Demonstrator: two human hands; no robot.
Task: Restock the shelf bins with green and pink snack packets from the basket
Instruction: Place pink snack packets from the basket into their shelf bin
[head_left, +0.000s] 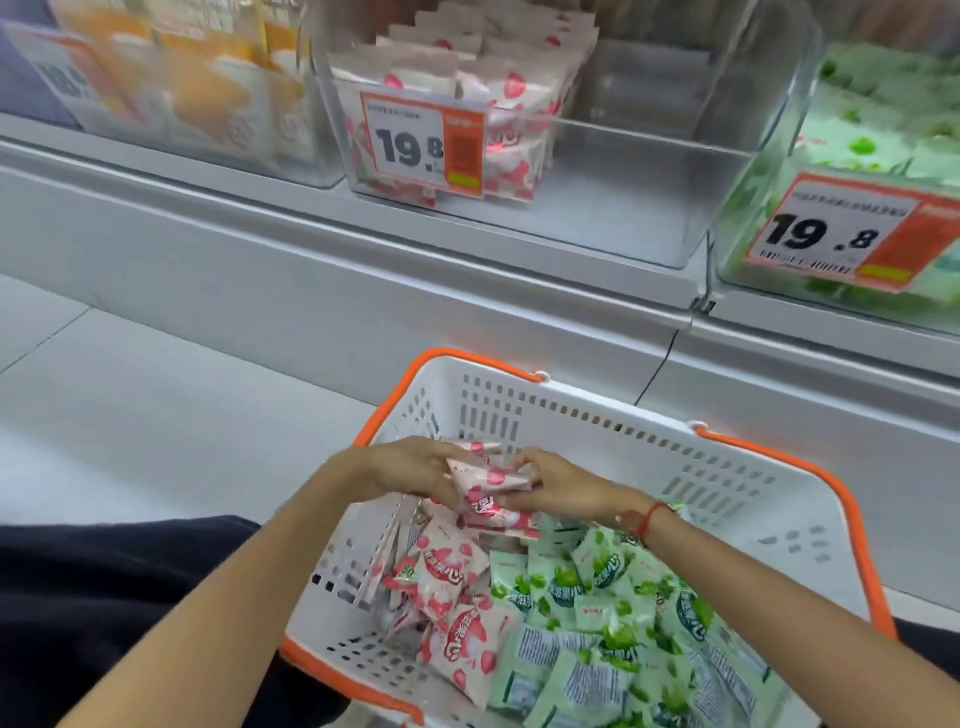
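Grey shop floor (130, 415) runs under everything, and nearest the camera a white basket (753, 519) with orange rim and handles sits close in front of the person. Both forearms reach down into it from the bottom edge. Left hand (410, 467) comes in palm-down, fingers curled round a bunch of pink packets (488, 488) held above the heap; right hand (561, 486), a red cord at its wrist, pinches the same bunch from the other side. How many packets are in that bunch, I cannot tell. Below them, loose pink packets (447, 577) lie in the basket's left half, at least five on show; green packets (597, 623) pile up on the right, well over ten, too jumbled for an exact count. Further back, the white shelf (363, 249) carries four clear bins: one with orange packs (208, 104) far left, the pink bin (447, 109) filled only in its left part, a bare-looking bin (675, 156) next to it, and the green bin (883, 156) at right. Two price tags read 19.8, one (421, 145) on the pink bin, one (841, 234) on the green.
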